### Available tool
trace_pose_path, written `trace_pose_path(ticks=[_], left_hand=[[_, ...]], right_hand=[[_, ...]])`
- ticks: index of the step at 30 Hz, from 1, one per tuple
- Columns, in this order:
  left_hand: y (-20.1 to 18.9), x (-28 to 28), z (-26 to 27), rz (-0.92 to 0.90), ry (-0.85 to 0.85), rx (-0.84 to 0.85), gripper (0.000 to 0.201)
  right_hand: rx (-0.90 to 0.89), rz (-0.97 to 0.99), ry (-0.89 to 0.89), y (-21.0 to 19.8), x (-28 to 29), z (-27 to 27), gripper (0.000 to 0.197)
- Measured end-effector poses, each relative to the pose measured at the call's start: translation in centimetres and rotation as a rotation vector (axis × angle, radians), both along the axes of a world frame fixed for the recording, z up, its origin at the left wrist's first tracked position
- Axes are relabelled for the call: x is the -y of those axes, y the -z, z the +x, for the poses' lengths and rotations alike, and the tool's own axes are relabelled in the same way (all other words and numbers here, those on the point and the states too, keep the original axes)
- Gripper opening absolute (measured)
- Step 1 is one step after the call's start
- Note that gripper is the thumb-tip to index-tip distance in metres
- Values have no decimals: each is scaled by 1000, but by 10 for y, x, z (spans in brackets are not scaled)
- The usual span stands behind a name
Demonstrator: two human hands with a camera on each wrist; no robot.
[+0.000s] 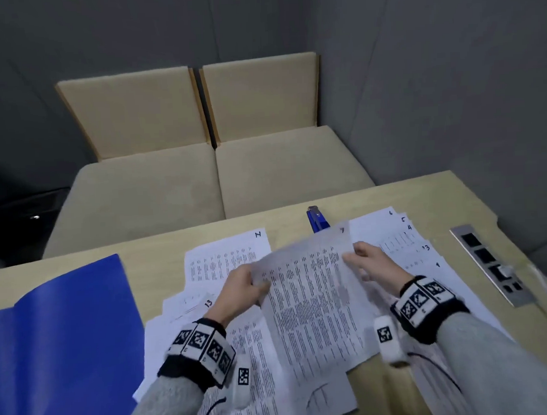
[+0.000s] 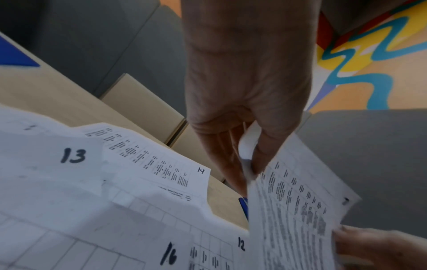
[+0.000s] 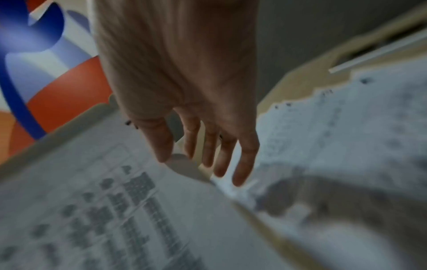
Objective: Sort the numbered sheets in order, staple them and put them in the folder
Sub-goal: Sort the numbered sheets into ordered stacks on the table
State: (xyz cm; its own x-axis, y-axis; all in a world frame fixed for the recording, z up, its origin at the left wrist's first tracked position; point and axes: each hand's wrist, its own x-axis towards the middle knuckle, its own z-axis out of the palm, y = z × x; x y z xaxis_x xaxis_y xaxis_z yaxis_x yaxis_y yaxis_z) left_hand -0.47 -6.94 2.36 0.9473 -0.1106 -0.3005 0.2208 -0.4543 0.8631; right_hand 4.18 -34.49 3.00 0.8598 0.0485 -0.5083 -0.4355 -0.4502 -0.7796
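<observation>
Fingers [image 2: 233, 155] of both hands on one lifted sheet [image 1: 313, 287]

Folder [image 1: 67, 326] left on table [image 1: 438, 197], loose sheets [image 1: 227, 256] centre-right — stapler [image 1: 317, 219] behind them, socket strip [image 1: 491, 265] far right

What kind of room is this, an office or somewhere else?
Probably an office meeting booth or study nook. A light wooden table carries a built-in socket strip, beige cushioned bench seats stand against grey padded walls, and numbered sheets, a blue folder and a stapler lie about.
</observation>
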Motion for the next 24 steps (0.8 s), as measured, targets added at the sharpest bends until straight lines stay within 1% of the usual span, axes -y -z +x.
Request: trace_pose_path(ticks=[1, 4, 5, 7, 9, 12, 14, 15, 18, 20, 22, 24], left_hand=[[0, 3, 2, 23, -30, 15, 19], [-1, 10, 13, 0, -71, 4, 13], [-1, 11, 18, 10, -63, 1, 12], [-5, 13, 27, 43, -59, -1, 9], [-11, 12, 38, 78, -73, 3, 5], [-25, 8, 58, 85, -118, 18, 7], [-35, 6, 75, 61, -171, 50, 15], [-40, 7, 84, 51, -189, 69, 16], [-55, 7, 116, 28, -256, 122, 6], [-59, 7, 138, 15, -351, 221, 9], [-62, 11, 158, 4, -471, 372, 9], [-66, 21, 175, -36, -603, 475, 8]], right_hand=[[9, -86, -71, 5, 9, 16, 30], [140, -543, -269, 18, 36, 66, 43], [166, -631, -314, 17, 38, 77, 50], [170, -719, -407, 23, 41, 96, 61], [140, -738, -459, 28, 41, 109, 66], [118, -786, -512, 37, 36, 125, 66], [95, -818, -515, 44, 33, 132, 59], [89, -822, -508, 46, 33, 135, 52], [83, -819, -565, 50, 35, 142, 32], [96, -809, -604, 55, 41, 145, 21], [144, -789, -616, 61, 48, 145, 13], [189, -730, -611, 66, 58, 143, 13]])
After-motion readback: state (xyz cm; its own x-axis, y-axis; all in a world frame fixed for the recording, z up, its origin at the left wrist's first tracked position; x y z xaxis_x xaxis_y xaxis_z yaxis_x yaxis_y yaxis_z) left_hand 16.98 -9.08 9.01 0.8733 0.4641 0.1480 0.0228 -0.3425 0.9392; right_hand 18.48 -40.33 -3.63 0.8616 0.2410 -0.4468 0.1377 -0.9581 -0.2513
